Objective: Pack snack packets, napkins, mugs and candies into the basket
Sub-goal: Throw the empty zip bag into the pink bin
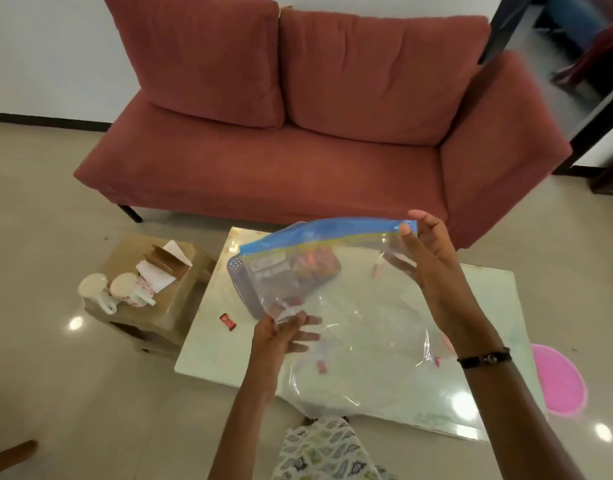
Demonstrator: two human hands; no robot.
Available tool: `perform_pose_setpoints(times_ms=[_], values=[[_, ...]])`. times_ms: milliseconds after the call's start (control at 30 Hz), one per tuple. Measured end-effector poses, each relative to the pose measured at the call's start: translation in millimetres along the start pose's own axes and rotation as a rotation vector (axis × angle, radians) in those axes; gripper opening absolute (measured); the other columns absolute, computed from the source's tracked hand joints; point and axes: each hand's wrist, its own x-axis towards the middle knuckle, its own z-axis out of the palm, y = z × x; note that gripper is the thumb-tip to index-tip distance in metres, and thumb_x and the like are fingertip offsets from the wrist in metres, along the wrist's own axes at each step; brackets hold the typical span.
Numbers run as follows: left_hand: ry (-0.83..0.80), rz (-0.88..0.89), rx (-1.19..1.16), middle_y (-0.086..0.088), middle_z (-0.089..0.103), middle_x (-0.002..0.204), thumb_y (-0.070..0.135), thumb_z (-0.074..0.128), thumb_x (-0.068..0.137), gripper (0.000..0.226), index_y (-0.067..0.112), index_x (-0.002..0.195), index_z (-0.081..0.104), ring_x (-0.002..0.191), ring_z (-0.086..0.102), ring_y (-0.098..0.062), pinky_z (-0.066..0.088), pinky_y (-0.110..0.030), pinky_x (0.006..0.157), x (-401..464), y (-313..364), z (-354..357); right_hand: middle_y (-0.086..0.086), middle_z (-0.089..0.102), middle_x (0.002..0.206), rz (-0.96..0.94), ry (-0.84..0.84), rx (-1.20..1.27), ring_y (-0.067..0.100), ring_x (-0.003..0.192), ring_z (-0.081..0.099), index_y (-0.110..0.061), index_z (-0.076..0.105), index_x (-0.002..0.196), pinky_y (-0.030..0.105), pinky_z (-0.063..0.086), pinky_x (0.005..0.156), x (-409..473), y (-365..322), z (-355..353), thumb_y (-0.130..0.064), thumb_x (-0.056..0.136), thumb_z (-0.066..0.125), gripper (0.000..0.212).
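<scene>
While both hands hold it, clear bag (350, 341) overhangs table edge (228, 381).

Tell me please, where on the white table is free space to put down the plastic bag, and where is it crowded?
The white table looks bare on its right side, beyond the right hand. Its near left corner, below the red candy, is also free. The far left part is occupied by a snack packet. The small brown stool is crowded with two mugs and napkins.
</scene>
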Motion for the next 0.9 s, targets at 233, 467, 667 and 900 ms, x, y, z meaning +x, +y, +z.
perform_pose_setpoints(times_ms=[233,467,667,900], values=[[-0.178,-0.116,0.134,0.007,0.076,0.077,0.016,0.052,0.093,0.010,0.021,0.098,0.059,0.057,0.065,-0.006,0.043,-0.010,0.054,14,-12,10,-0.009,0.058,0.133,0.506,-0.321,-0.109,0.014,0.116,0.061,-0.039,0.041,0.134,0.038,0.045,0.100,-46,86,-61,-0.045,0.063,0.083,0.082],[-0.328,-0.371,0.212,-0.010,0.073,0.095,0.006,0.052,0.092,0.012,0.014,0.097,0.059,0.076,0.068,-0.018,0.051,-0.019,0.061,23,-72,32,-0.007,0.071,0.114,0.627,-0.151,-0.166,0.004,0.083,0.065,-0.029,0.067,0.112,0.011,0.046,0.060,-89,146,-116,0.000,0.092,0.053,0.038],[-0.269,-0.510,0.229,0.003,0.071,0.091,0.006,0.055,0.071,0.015,0.017,0.080,0.061,0.093,0.063,-0.014,0.047,-0.030,0.083,33,-132,109,-0.004,0.068,0.085,0.544,0.130,0.060,-0.007,0.059,0.066,-0.019,0.069,0.088,0.007,0.052,0.059,-117,173,-205,0.005,0.089,0.043,0.036],[-0.197,-0.774,-0.087,0.001,0.050,0.130,0.049,0.040,0.093,0.033,0.032,0.116,0.056,0.093,0.057,-0.024,0.050,-0.051,0.089,35,-217,263,-0.013,0.068,0.069,0.515,0.457,-0.023,0.008,0.074,0.061,-0.019,0.071,0.071,0.016,0.051,0.069,-146,225,-354,0.012,0.087,0.044,0.044]])
